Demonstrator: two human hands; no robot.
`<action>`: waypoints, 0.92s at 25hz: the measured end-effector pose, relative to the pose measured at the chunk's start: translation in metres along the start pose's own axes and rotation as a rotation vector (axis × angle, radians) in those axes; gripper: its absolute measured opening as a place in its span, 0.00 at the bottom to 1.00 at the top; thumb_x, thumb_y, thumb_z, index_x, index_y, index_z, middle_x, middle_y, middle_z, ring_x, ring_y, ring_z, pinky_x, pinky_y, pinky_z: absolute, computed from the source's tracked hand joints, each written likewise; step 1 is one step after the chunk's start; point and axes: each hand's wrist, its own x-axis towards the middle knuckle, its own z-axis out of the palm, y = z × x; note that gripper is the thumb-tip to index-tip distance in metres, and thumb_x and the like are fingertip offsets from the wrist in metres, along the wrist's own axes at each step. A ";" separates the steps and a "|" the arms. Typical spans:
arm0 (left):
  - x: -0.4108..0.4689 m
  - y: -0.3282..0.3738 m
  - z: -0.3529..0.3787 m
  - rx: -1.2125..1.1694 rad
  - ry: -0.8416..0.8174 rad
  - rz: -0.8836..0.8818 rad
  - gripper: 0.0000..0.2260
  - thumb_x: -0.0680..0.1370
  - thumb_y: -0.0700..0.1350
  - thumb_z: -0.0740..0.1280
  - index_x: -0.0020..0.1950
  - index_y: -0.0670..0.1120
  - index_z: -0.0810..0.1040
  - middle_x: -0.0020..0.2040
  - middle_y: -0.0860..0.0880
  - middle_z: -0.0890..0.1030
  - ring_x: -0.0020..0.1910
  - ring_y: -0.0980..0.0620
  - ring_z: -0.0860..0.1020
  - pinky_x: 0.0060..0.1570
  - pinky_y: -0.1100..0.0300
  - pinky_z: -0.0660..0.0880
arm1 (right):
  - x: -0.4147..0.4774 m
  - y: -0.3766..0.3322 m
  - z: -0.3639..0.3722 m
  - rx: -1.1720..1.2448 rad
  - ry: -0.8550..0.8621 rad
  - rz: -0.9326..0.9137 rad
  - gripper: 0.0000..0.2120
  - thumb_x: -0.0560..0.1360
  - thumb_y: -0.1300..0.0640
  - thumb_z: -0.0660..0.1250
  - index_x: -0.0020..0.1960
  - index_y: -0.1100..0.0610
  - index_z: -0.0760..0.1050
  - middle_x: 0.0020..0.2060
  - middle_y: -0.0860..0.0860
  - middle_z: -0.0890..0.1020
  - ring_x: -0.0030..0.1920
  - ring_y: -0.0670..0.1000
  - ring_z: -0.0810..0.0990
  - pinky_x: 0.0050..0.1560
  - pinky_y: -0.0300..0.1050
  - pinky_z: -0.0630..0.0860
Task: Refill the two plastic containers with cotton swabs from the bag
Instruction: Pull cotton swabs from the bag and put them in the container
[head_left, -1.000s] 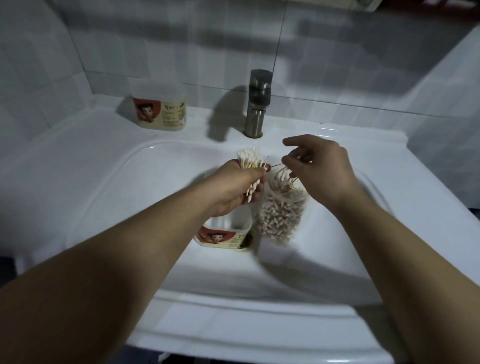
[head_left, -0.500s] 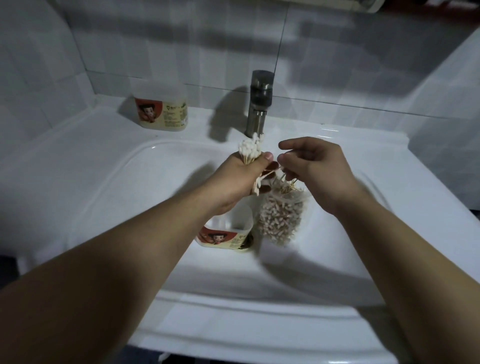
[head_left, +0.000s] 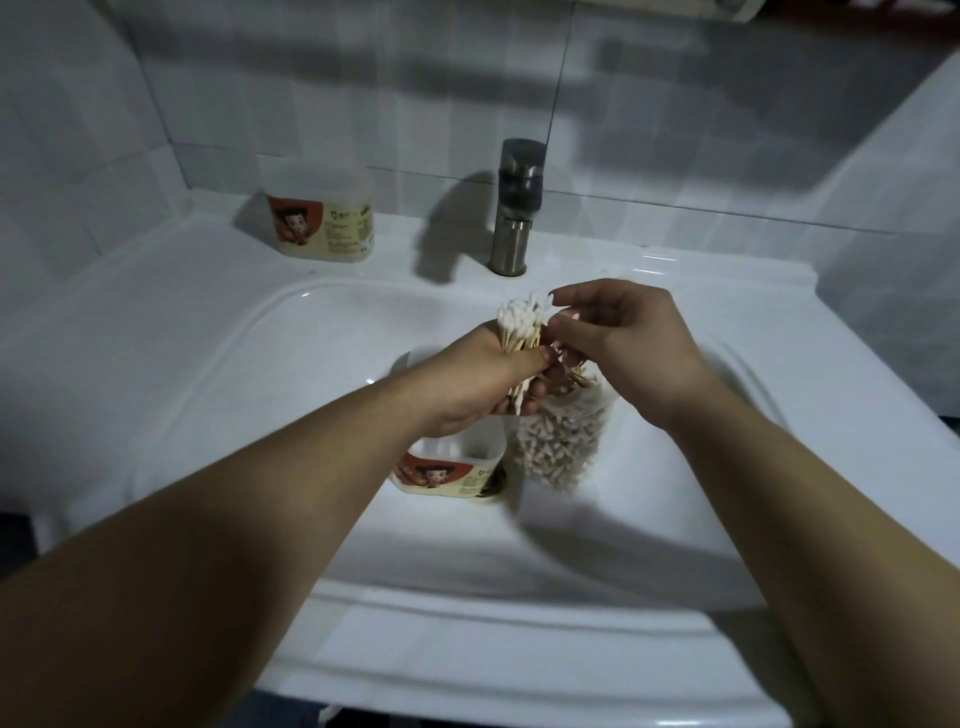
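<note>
White cotton swabs (head_left: 519, 323) stood up in a tight bunch in our left hand (head_left: 480, 382). Its fingers and thumb were curled round the wooden sticks. The soft tips poked out at 12 o'clock above the fist, and a few more stuck out under it.

Our right hand (head_left: 631, 345) was just beside the bunch, at its 3 o'clock. Its fingers were bent, and the fingertips (head_left: 563, 327) reached the side of the bunch. We could not tell if they pinched a swab or only touched.

A clear bag (head_left: 563, 441) hung under both hands, at 5 o'clock from the left fist. It was stuffed with many more swabs. Its top was hidden between our hands, so we could not tell which hand held it up.

One plastic container (head_left: 457, 470) sat down in the sink bowl (head_left: 249, 374), at 6 o'clock from the left hand and just beside the bag, at the bag's 9 o'clock. It had a red and yellow label with a cartoon face. Our left hand hid most of its top, so we could not see what was inside.

The other container (head_left: 322, 215), with the same label, stood on the ledge at 10 o'clock from the bowl, near the wall. A metal tap (head_left: 514, 208) stood at 12 o'clock. Pale tiles (head_left: 363, 78) covered the wall behind it.
</note>
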 end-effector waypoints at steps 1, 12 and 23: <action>0.000 0.000 0.000 0.002 0.005 -0.009 0.08 0.84 0.38 0.63 0.50 0.48 0.79 0.36 0.53 0.82 0.34 0.56 0.76 0.40 0.59 0.75 | 0.001 0.002 0.000 -0.030 0.017 0.000 0.08 0.75 0.65 0.73 0.51 0.53 0.83 0.37 0.51 0.86 0.33 0.50 0.82 0.41 0.44 0.80; 0.004 0.000 -0.002 -0.072 0.139 -0.050 0.08 0.84 0.45 0.65 0.55 0.42 0.81 0.42 0.46 0.85 0.40 0.51 0.83 0.38 0.60 0.79 | 0.001 0.003 -0.004 -0.201 0.074 -0.066 0.24 0.76 0.66 0.70 0.65 0.42 0.78 0.49 0.43 0.86 0.40 0.46 0.86 0.38 0.36 0.76; -0.001 0.002 0.001 -0.026 0.069 -0.055 0.05 0.82 0.37 0.65 0.51 0.45 0.80 0.32 0.51 0.82 0.33 0.55 0.80 0.35 0.61 0.77 | -0.008 0.001 0.003 -0.326 -0.160 -0.145 0.30 0.81 0.73 0.51 0.77 0.50 0.68 0.68 0.47 0.75 0.53 0.29 0.78 0.57 0.32 0.78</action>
